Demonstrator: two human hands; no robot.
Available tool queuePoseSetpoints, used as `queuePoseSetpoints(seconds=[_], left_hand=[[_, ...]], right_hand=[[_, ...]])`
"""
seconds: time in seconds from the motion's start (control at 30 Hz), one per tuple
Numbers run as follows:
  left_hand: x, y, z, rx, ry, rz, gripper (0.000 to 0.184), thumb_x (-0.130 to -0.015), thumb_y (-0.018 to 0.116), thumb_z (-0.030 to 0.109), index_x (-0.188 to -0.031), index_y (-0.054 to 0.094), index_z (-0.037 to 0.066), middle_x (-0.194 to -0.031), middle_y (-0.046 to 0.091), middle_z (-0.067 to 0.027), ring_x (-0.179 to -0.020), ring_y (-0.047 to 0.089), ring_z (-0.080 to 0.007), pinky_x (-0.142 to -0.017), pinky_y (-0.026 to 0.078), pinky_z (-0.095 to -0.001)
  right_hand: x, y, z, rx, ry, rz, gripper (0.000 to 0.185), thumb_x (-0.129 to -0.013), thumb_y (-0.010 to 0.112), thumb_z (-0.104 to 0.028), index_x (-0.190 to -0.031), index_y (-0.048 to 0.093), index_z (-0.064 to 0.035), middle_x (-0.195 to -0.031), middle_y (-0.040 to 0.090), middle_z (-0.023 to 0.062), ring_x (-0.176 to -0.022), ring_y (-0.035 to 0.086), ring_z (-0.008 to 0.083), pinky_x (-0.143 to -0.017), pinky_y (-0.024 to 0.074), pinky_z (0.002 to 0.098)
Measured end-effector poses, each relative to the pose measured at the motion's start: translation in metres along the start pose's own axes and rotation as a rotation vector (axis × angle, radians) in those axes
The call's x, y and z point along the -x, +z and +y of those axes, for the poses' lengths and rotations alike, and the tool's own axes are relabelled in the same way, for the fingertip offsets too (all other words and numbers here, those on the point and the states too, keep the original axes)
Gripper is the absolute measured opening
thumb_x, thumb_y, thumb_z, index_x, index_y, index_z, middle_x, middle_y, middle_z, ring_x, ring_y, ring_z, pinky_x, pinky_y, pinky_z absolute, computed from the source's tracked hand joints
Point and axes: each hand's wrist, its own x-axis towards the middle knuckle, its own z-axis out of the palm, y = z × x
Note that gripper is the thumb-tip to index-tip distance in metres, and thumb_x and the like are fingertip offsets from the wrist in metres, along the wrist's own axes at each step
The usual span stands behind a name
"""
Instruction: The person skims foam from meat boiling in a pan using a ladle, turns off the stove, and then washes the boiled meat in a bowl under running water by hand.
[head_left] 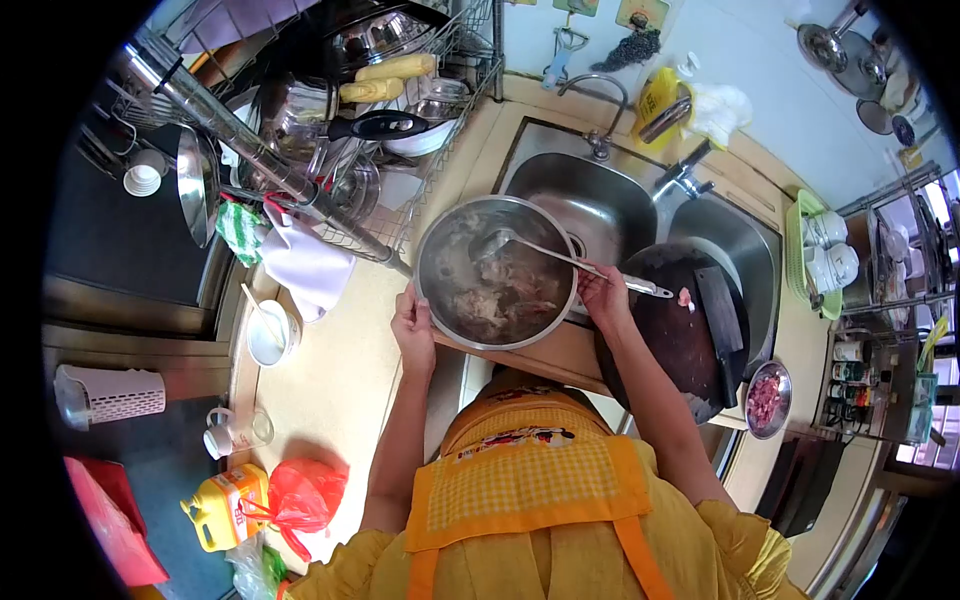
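Observation:
A large steel bowl [450, 250] of cloudy liquid with pieces of meat [520, 300] is held at the front edge of the left sink basin [590, 200]. My left hand [412, 325] grips its left rim, fingers closed. At the right rim, my right hand [603, 295] is closed round the bowl's edge and the handle of a metal ladle [640, 285], whose head lies in the liquid. To the right, a cleaver [718, 310] rests on a dark round board [665, 345] over the right basin, with a small pink scrap [685, 298] beside it.
A small bowl of cut meat [767, 400] stands right of the board. Behind the basins are two faucets [600, 145]. A wire dish rack [430, 190] rises at upper left. On the left counter are a white cup [272, 335], glass jug [245, 430], yellow jug [225, 510] and red bag [305, 495].

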Motion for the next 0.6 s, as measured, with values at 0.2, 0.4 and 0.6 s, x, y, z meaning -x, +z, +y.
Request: queuePoseSetpoints(seconds=[0.2, 0.4, 0.6], left_hand=[[-0.002, 0.002, -0.001, -0.006, -0.012, 0.035, 0.031, -0.088, 0.044, -0.001, -0.119, 0.051, -0.005, -0.108, 0.056, -0.0052, -0.101, 0.050, -0.0132, -0.094, 0.034, -0.0265], [-0.003, 0.000, 0.002, 0.040, -0.111, 0.017, 0.035, -0.088, 0.045, -0.003, -0.123, 0.049, -0.005, -0.106, 0.057, -0.0052, -0.099, 0.052, -0.0126, -0.090, 0.037, -0.0231], [-0.011, 0.006, 0.010, 0.018, -0.164, 0.030, 0.037, -0.087, 0.048, -0.002, -0.124, 0.047, -0.005, -0.105, 0.058, -0.0055, -0.093, 0.052, -0.0103, -0.086, 0.040, -0.0222]], right_hand=[[-0.010, -0.001, -0.030, 0.232, -0.001, -0.145, 0.031, -0.085, 0.052, -0.023, -0.104, 0.057, 0.0014, -0.091, 0.059, 0.0071, -0.078, 0.053, 0.0162, -0.070, 0.0404, 0.0275], [0.030, 0.046, -0.076, 0.531, -0.403, -0.194, 0.016, -0.078, 0.062, -0.002, -0.094, 0.060, 0.0003, -0.086, 0.057, 0.0018, -0.075, 0.056, 0.0122, -0.066, 0.0447, 0.0242], [0.089, 0.077, -0.086, 1.382, -0.891, -0.382, 0.018, -0.071, 0.070, 0.000, -0.087, 0.061, -0.0009, -0.075, 0.059, 0.0082, -0.067, 0.058, 0.0179, -0.060, 0.0455, 0.0243]])
